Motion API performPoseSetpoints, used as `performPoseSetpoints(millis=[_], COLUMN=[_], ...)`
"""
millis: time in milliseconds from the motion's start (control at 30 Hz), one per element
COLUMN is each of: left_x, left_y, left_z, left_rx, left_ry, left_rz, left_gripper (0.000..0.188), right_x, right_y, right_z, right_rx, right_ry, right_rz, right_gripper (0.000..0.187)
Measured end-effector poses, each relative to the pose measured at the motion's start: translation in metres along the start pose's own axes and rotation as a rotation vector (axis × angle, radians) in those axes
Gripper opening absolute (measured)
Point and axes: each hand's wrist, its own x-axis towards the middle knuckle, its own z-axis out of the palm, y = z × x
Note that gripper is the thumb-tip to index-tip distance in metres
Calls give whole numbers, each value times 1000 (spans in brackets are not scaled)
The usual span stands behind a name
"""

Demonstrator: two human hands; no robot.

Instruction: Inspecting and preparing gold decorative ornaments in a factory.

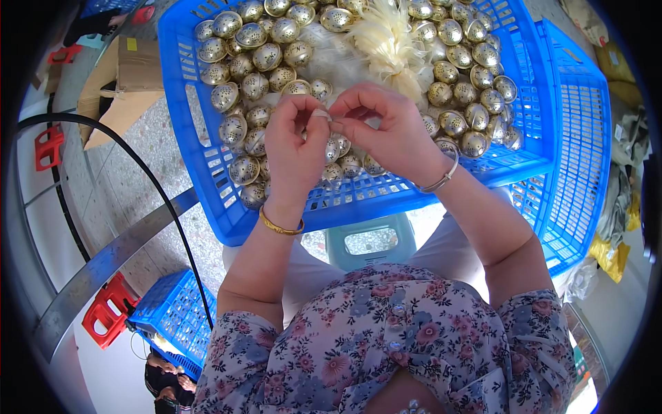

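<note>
My left hand [298, 148] and my right hand [389, 131] meet over the near half of a blue plastic crate [181, 127]. Thumbs and forefingers of both are pinched together at one spot. Something small and pale seems to sit between the fingertips, too small to name. Under and around my hands lie many gold, rounded metal pieces [267, 56] with small holes. A bundle of cream feathers [387, 43] rests among them just beyond my right hand, with loose white feathers [331, 58] to its left.
A second blue crate [579, 138] stands at the right, and a cardboard box [131, 76] at the far left. Below the crate is a pale green stool [371, 241]. Red stools [107, 310], another blue crate [172, 314] and a person [169, 383] are at lower left. A black cable [148, 169] arcs there.
</note>
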Motion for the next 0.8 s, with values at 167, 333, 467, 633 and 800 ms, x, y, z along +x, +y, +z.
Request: performPoseSetpoints(millis=[167,333,467,633,800], left_x=[1,1,0,-1,-1], left_y=[2,-1,1,-3,7], left_z=[-2,-3,0,0,-1], left_rx=[154,289,358,182,-207], left_ry=[-23,-34,-69,-90,-181], left_rz=[106,233,204,60,-227], left_gripper=[5,7,9,9,9], right_x=[8,9,9,8,10], right_y=[7,5,8,7,7], right_z=[-4,-4,-3,-4,-9], right_rx=[-474,-686,-754,-728,-661], right_ry=[109,123,117,121,114], right_rz=[-465,-697,-712,-630,-546], right_gripper=[9,10,13,13,11])
